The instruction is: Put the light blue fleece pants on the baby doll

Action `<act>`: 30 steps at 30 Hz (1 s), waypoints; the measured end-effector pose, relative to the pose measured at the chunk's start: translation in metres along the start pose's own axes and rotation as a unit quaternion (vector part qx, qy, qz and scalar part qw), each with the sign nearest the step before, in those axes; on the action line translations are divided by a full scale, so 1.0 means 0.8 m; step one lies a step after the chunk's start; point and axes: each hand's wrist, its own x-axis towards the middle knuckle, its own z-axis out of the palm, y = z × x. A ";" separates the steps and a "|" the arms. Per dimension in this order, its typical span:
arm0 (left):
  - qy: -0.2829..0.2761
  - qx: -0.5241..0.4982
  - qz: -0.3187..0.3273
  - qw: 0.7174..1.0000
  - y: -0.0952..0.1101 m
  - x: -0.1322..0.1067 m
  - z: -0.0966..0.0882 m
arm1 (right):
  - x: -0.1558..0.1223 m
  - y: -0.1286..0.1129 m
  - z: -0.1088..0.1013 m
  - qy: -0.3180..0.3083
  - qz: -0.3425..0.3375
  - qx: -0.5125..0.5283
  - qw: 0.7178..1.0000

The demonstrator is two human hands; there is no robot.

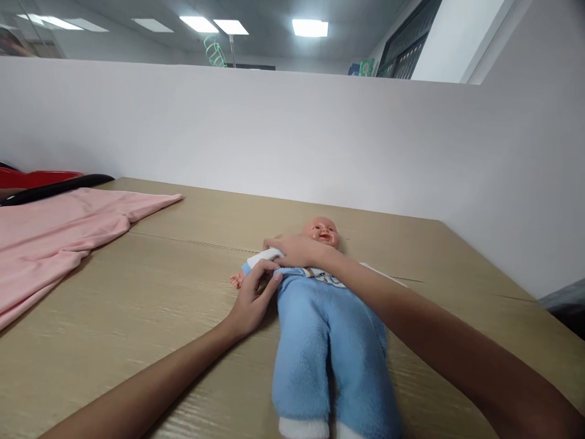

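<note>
A baby doll (322, 230) lies on its back on the table, head away from me. It wears fuzzy light-blue pants (304, 341) with white cuffs and a white top with a blue-cuffed sleeve (262, 257). My right hand (297, 250) reaches across the chest, its fingers bent over the doll's shoulder and upper sleeve. My left hand (253, 296) is beside the doll's waist, thumb and fingers closed on the edge of the top. The doll's small hand (236, 280) sticks out beyond my left fingers. My right forearm hides the doll's other arm.
A pink cloth (64, 241) is spread over the left side of the wooden table (183, 305). Behind it sits a red object with a black rim (50, 183). A white partition (274, 134) borders the table's back. Something dark grey (567, 305) shows at the right edge.
</note>
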 end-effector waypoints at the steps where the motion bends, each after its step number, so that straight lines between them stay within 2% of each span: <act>1: -0.004 0.006 0.013 1.000 0.001 -0.001 -0.001 | -0.006 0.002 -0.001 0.016 0.002 0.016 1.000; 5: -0.035 0.042 0.096 0.994 0.002 -0.008 -0.003 | -0.025 0.017 -0.006 0.071 0.018 0.102 0.992; 8: -0.048 0.082 0.158 0.983 0.000 -0.015 -0.004 | -0.032 0.029 -0.008 0.085 0.026 0.158 0.983; 10: -0.034 0.118 0.185 0.975 -0.002 -0.019 -0.005 | -0.034 0.034 -0.009 0.083 0.028 0.183 0.979; 14: 0.031 0.161 0.222 0.961 -0.006 -0.023 -0.006 | -0.035 0.032 -0.007 0.076 0.025 0.198 0.977; 18: 0.063 0.081 0.232 0.967 -0.012 -0.019 -0.002 | -0.048 0.014 -0.007 0.109 0.012 0.170 0.979; 21: 0.071 0.043 0.227 0.970 -0.016 -0.016 0.001 | -0.071 -0.007 -0.014 0.144 0.009 0.134 0.980; 24: 0.069 0.060 0.215 0.972 -0.016 -0.016 0.002 | -0.105 -0.034 -0.023 0.148 0.046 0.138 0.978; 27: 0.076 0.101 0.207 0.970 -0.011 -0.017 0.003 | -0.142 -0.060 -0.031 0.116 0.085 0.153 0.978; 30: 0.098 0.132 0.200 0.966 -0.003 -0.018 0.006 | -0.167 -0.077 -0.028 0.116 0.069 0.097 0.986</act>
